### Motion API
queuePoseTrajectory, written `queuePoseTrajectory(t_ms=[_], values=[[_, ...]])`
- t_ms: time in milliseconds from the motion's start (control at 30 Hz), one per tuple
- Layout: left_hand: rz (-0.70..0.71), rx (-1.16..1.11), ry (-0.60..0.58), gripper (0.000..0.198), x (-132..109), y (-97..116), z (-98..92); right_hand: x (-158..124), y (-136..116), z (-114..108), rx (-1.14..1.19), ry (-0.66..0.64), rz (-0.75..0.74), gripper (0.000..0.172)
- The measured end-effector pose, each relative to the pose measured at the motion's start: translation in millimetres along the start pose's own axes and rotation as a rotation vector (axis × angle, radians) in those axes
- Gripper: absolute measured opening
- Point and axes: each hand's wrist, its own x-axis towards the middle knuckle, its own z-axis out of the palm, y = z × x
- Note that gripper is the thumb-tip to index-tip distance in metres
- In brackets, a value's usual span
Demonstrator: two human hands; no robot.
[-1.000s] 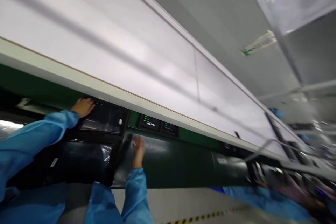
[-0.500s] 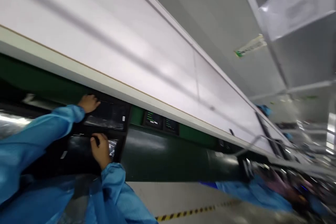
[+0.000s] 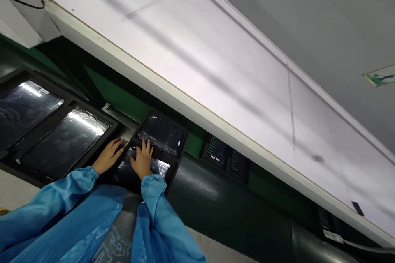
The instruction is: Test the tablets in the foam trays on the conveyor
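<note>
My left hand (image 3: 109, 156) is open, fingers stretched out at the left edge of a black tray (image 3: 179, 159). Two dark, glossy flat screens with small white labels lie in that tray. Over the nearer screen (image 3: 160, 167), my right hand (image 3: 142, 161) rests with its fingers spread, its fingertips reaching toward the farther screen (image 3: 162, 133). Clear film seems to cover both screens. The right hand and the blue clothing hide part of the nearer one. Neither hand holds anything.
Left of my hands, a second black tray (image 3: 69, 104) holds two larger glossy screens. Along the dark green work surface (image 3: 210, 197), two small panels with green lines (image 3: 216, 150) sit under a long white shelf (image 3: 197, 65). A black cable (image 3: 31, 6) hangs at upper left.
The view has swung left and steadied, showing the second tray. My left hand has drawn back from the farther screen to the tray's left edge. My right hand's fingers have spread and moved forward.
</note>
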Motion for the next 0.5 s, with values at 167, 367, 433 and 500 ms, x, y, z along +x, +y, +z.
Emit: queuePoseTrajectory(t_ms=[167, 367, 433, 500], values=[[-0.01, -0.019, -0.008, 0.056, -24, 2, -1.6, 4, -2, 5, 0.036, 0.004, 0.071, 0.036], [0.126, 0.001, -0.083, 0.054, -25, 25, 0.8, -10, 7, 3, 0.19, 0.153, 0.152, 0.035], [0.178, 0.019, -0.119, 0.051, -31, 30, -2.2, -17, 21, -6, 0.213, 0.28, 0.242, 0.039], [0.212, 0.043, -0.148, 0.049, -40, 31, -6.9, -18, 41, -22, 0.159, 0.336, 0.298, 0.041]])
